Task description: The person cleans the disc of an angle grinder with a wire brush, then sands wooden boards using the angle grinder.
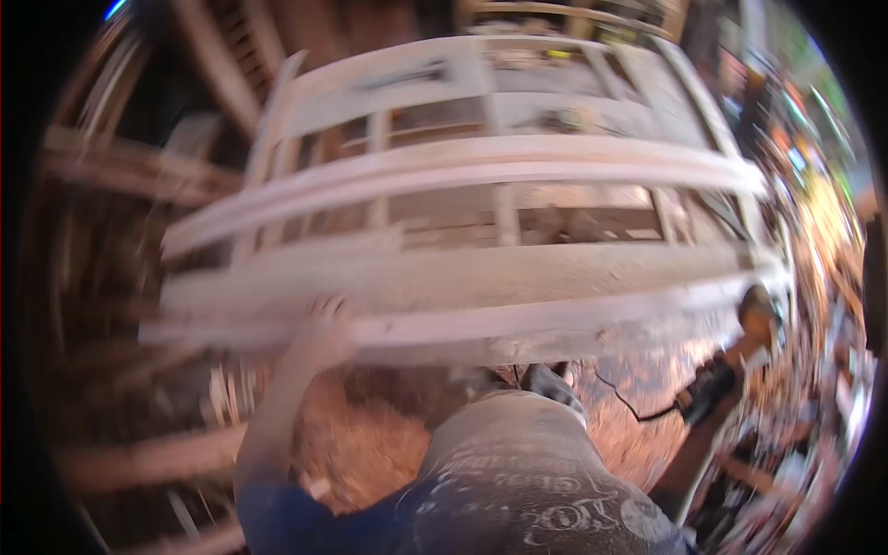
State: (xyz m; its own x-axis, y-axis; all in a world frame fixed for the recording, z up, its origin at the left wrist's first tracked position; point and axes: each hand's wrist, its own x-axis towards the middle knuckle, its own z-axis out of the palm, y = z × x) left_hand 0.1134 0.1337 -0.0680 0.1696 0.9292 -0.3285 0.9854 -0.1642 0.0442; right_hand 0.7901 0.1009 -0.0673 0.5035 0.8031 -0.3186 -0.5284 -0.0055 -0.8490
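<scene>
My left hand point(328, 331) is at the left part of a long pale wooden board point(481, 322), its fingers curled over the near edge. Off to the right, my right hand point(747, 350) appears closed around a dark corded power tool point(708, 388), close to the board's right end. Blur and shadow hide the tool's exact kind and the fingers there. A black cord point(638, 416) trails from its rear. A wider plank point(555, 275) lies just beyond the board, and another long strip point(472, 166) crosses farther back.
A slatted wooden frame point(504, 217) supports the boards. Small tools and objects point(564, 120) lie on its far part. Timber racks point(148, 171) stand at left. Wood scraps point(795, 435) are piled at right, and shavings point(370, 444) cover the floor.
</scene>
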